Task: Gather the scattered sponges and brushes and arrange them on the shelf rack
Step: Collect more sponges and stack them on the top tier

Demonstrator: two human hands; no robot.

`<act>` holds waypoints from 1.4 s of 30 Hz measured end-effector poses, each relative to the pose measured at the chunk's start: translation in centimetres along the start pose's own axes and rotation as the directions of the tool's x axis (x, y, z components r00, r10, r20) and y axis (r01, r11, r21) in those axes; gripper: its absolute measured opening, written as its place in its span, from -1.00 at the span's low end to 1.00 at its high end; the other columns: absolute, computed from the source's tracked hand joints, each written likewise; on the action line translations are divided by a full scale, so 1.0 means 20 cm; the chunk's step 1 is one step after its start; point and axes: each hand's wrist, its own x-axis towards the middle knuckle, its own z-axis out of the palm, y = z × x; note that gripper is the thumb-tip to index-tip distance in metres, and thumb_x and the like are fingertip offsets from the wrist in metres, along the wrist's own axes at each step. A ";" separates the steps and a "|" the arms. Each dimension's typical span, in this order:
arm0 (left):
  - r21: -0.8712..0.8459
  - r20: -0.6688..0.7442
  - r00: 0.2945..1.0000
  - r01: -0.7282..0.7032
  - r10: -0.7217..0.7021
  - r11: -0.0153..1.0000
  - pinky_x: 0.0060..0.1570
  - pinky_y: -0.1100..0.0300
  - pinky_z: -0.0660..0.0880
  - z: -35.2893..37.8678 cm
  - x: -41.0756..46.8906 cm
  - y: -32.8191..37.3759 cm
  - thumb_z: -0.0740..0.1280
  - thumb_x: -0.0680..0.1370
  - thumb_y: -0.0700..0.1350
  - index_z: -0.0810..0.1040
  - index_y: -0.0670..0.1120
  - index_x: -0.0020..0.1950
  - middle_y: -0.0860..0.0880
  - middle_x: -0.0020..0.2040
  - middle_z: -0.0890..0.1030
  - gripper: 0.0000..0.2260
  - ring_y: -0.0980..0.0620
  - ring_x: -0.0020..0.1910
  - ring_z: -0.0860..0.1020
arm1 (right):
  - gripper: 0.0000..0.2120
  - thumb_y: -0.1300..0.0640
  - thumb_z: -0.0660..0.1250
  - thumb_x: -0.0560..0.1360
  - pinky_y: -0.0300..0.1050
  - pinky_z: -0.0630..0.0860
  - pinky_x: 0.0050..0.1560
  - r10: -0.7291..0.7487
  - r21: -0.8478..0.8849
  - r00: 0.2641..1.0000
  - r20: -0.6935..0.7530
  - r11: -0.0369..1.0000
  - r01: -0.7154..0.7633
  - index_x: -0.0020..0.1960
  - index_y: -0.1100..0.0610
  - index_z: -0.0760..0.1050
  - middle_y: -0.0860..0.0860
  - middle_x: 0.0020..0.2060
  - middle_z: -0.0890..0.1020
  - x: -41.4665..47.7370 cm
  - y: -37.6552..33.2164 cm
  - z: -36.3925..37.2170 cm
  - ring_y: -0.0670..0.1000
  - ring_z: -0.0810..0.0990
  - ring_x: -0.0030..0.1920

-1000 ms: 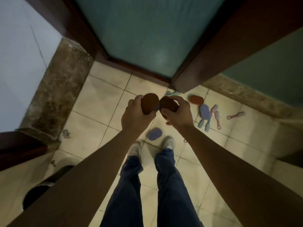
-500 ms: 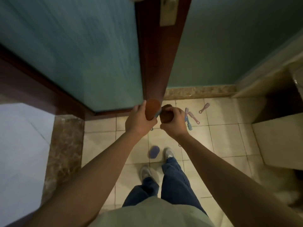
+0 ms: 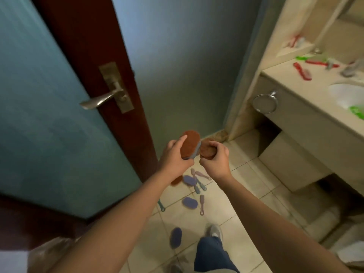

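My left hand [image 3: 175, 157] grips an oval brown sponge with a blue-grey underside [image 3: 190, 143], held upright at chest height. Right beside it, my right hand [image 3: 215, 159] is closed around a second brown sponge [image 3: 206, 150]; the two sponges almost touch. Below on the tiled floor lie a purple sponge [image 3: 189, 180], another purple sponge [image 3: 189, 202] and a third [image 3: 175, 237] near my shoe, plus a brown sponge [image 3: 176, 180] partly hidden by my left wrist. Pink brushes [image 3: 201, 175] [image 3: 201, 204] and teal brushes [image 3: 199, 187] are scattered among them.
A teal door with dark wood edge and metal handle [image 3: 102, 98] stands open on the left. At the right is a beige vanity counter [image 3: 295, 91] with a white sink [image 3: 346, 94], red and green brushes [image 3: 302, 71] on top, and a towel ring [image 3: 265, 103].
The view has swung up and to the right, bringing the door handle and vanity counter into sight. Both hands keep their sponges, held together in front of me.
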 end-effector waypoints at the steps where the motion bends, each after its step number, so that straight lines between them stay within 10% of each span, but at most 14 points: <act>1: -0.031 -0.003 0.999 -0.034 0.034 0.999 0.14 0.19 0.42 0.01 0.03 0.07 0.46 0.34 -0.03 0.27 0.17 0.47 0.00 0.32 0.36 -0.27 -0.02 0.20 0.49 | -0.51 0.38 0.35 0.34 -0.17 0.45 0.24 -0.005 0.008 0.999 -0.035 1.000 0.006 0.15 -0.02 0.34 0.02 0.20 0.27 0.02 -0.02 -0.06 -0.14 0.45 0.01; 10: -0.167 -0.118 0.950 -0.305 0.288 0.938 0.03 0.21 0.40 0.11 0.35 0.69 0.44 0.35 0.02 0.44 0.20 0.25 0.13 0.17 0.36 -0.52 0.12 0.07 0.46 | -0.50 0.28 0.41 0.36 -0.67 0.23 -0.12 -0.074 0.005 0.943 -0.326 0.997 0.080 0.26 0.02 0.42 -0.01 0.25 0.29 0.32 -0.20 -0.67 -0.24 0.38 -0.06; 23: -0.202 -0.156 0.897 -0.439 0.414 0.875 -0.24 0.44 0.29 0.47 0.81 1.66 0.49 0.37 0.13 0.40 0.27 0.24 0.12 0.28 0.38 -0.51 0.17 0.05 0.43 | -0.47 0.12 0.47 0.36 -0.60 0.28 -0.09 -0.214 -0.068 0.870 -0.444 0.976 0.205 0.28 -0.03 0.41 -0.06 0.17 0.34 0.84 -0.30 -1.58 -0.31 0.40 0.00; 36: -0.248 -0.104 0.828 -0.558 0.551 0.792 0.00 0.18 0.55 1.06 1.08 2.46 0.47 0.37 0.19 0.41 0.24 0.26 0.06 0.25 0.40 -0.50 0.11 0.10 0.47 | -0.42 0.09 0.50 0.36 -0.60 0.33 -0.18 -0.187 -0.089 0.762 -0.620 0.982 0.168 0.33 -0.04 0.41 -0.07 0.21 0.33 1.15 -0.10 -2.46 -0.19 0.42 0.03; 42: -0.310 -0.010 0.764 -0.616 0.645 0.724 0.05 0.20 0.51 1.30 1.23 2.76 0.46 0.35 0.21 0.43 0.24 0.25 0.11 0.24 0.40 -0.50 0.12 0.12 0.48 | -0.46 0.14 0.47 0.34 -0.62 0.34 -0.20 -0.144 -0.053 0.698 -0.701 0.987 0.150 0.29 -0.05 0.43 -0.07 0.17 0.33 1.26 -0.02 -2.75 -0.50 0.39 -0.05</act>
